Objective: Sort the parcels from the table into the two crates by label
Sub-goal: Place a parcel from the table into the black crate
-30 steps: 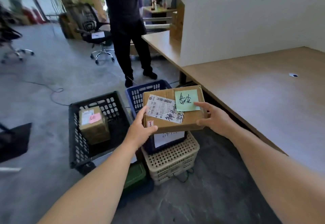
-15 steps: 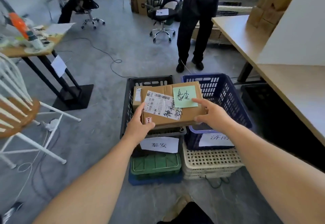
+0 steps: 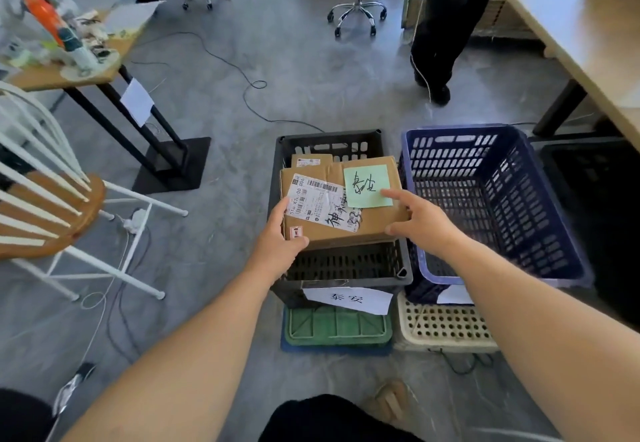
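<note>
- Now left hand and right hand grip the parcel, fingers curled on its 9 and 3 o'clock edges.
- Parcel is over the black crate; a smaller box lies inside at 12 o'clock.
- Blue crate sits at 3 o'clock.

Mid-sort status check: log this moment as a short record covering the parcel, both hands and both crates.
parcel: brown cardboard parcel with green sticky note, held over the black crate
left hand: left hand grips its near-left corner
right hand: right hand holds its right edge
black crate: black plastic crate, holds a smaller cardboard box; white paper label on front
blue crate: blue plastic crate, beside it on the right
</note>
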`<state>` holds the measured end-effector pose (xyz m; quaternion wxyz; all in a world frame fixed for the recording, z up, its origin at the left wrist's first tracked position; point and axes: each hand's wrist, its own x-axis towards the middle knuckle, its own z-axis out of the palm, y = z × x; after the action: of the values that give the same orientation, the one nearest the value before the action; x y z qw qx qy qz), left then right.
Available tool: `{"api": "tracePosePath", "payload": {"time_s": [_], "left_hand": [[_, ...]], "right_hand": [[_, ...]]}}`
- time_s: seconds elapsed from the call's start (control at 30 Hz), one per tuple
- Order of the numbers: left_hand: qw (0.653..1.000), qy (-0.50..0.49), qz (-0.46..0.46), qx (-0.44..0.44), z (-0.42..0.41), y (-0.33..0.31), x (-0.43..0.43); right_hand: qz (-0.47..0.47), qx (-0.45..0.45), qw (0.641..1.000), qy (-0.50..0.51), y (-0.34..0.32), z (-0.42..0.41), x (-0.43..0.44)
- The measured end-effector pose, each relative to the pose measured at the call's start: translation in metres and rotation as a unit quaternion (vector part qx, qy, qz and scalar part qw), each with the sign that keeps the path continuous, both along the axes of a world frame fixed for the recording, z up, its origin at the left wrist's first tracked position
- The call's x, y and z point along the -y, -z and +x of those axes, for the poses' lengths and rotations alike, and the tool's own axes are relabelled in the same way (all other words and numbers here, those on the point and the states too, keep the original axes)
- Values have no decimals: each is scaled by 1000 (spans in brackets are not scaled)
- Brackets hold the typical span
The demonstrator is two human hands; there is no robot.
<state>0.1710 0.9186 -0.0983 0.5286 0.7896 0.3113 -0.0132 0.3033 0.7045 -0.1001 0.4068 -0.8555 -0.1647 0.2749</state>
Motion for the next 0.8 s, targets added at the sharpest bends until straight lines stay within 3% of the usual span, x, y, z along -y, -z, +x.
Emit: {"api": "tracePosePath", "payload": {"time_s": [0.8], "left_hand": [[989, 88, -34, -114, 87, 149, -93]], "right_hand": [[-108, -81, 987, 84, 134, 52, -86]]}}
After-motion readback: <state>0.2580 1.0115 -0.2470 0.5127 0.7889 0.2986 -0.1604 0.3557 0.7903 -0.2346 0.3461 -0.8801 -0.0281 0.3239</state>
